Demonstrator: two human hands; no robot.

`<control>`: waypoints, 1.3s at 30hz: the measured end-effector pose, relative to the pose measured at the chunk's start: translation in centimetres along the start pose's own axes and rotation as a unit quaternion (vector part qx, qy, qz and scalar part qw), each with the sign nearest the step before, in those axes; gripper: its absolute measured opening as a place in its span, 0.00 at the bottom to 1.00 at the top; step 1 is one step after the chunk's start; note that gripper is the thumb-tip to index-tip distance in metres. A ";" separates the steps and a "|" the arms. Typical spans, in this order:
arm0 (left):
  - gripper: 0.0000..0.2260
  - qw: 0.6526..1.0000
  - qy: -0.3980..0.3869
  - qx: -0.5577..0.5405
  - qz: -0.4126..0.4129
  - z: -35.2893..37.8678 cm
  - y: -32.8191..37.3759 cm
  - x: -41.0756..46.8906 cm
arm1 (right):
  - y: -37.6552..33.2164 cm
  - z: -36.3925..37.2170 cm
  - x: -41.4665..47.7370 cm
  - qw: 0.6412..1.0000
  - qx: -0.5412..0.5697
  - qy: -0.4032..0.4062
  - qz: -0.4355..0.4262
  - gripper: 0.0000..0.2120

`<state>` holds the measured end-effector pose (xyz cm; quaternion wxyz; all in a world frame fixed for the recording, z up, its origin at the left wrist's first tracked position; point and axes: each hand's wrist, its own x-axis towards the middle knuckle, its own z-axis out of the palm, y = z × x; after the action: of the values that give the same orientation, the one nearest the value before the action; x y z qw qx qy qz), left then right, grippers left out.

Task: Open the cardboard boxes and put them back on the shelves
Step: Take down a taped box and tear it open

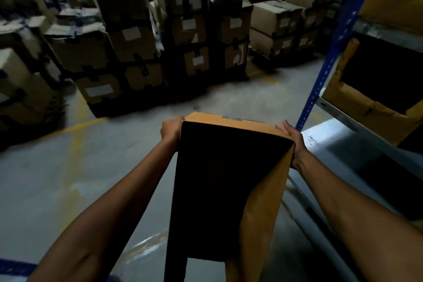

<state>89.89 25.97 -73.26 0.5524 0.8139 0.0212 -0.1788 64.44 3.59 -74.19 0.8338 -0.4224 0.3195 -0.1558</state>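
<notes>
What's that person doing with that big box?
A person is carrying a cardboard box in a warehouse, with the left hand on one side and the right hand on the other. The box is in the air, not on anything. A metal shelf with a blue post is just to the right, with another open box on it. Stacks of boxes fill the floor ahead.

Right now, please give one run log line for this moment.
state: carrying | left hand: on cardboard box | right hand: on box | shelf: at right | box: not shelved
</notes>
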 end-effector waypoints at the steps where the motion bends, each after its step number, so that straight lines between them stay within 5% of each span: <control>1: 0.16 1.000 -0.005 -0.008 -0.003 0.3 0.6 0.3 | -0.3 0.0 1.1 1.000 0.008 -0.003 -0.005 0.23; 4: 0.25 0.978 -0.196 -0.064 0.021 1.6 2.6 1.1 | -2.1 0.3 4.3 1.000 0.012 0.013 -0.009 0.24; 6: 0.21 0.939 -0.330 -0.078 0.051 2.5 3.8 1.7 | -3.6 0.0 6.3 1.000 0.009 0.024 -0.004 0.23; 8: 0.25 0.915 -0.386 -0.054 0.107 3.1 4.2 3.1 | -5.1 -0.3 8.1 0.999 -0.020 0.033 -0.008 0.18; 10: 0.31 0.926 -0.346 -0.002 0.148 4.2 4.7 4.5 | -6.6 -0.8 10.0 0.997 -0.054 0.055 -0.002 0.17; 12: 0.23 0.962 -0.202 0.037 0.181 5.4 5.6 5.4 | -7.1 -1.0 11.8 0.993 -0.105 0.046 0.030 0.19; 16: 0.16 0.974 -0.101 0.016 0.204 8.8 8.6 5.1 | -6.7 -1.6 16.2 0.935 -0.328 0.096 0.094 0.40; 19: 0.14 0.963 -0.141 -0.019 0.230 10.9 9.8 5.0 | -7.6 0.5 16.7 0.858 -0.493 0.144 0.012 0.41; 22: 0.11 0.936 -0.216 0.056 0.274 11.9 10.1 5.8 | -9.2 3.8 16.3 0.864 -0.488 0.097 -0.079 0.34; 26: 0.09 0.862 -0.318 0.168 0.358 11.3 11.7 6.5 | -10.5 8.3 15.7 0.825 -0.533 0.064 -0.177 0.15; 30: 0.07 0.800 -0.418 0.222 0.369 10.1 13.3 7.0 | -10.0 12.6 14.4 0.870 -0.474 0.013 -0.134 0.17; 34: 0.06 0.801 -0.443 0.185 0.358 8.1 14.8 7.3 | -8.6 16.0 13.4 0.906 -0.417 -0.018 -0.076 0.18; 39: 0.08 0.762 -0.546 0.090 0.336 5.4 15.6 8.1 | -6.6 18.8 13.0 0.930 -0.342 0.026 -0.132 0.17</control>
<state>99.65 13.71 -63.66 0.4192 0.5795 -0.5753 -0.3967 86.75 4.19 -65.88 0.6019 -0.7164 0.3160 -0.1568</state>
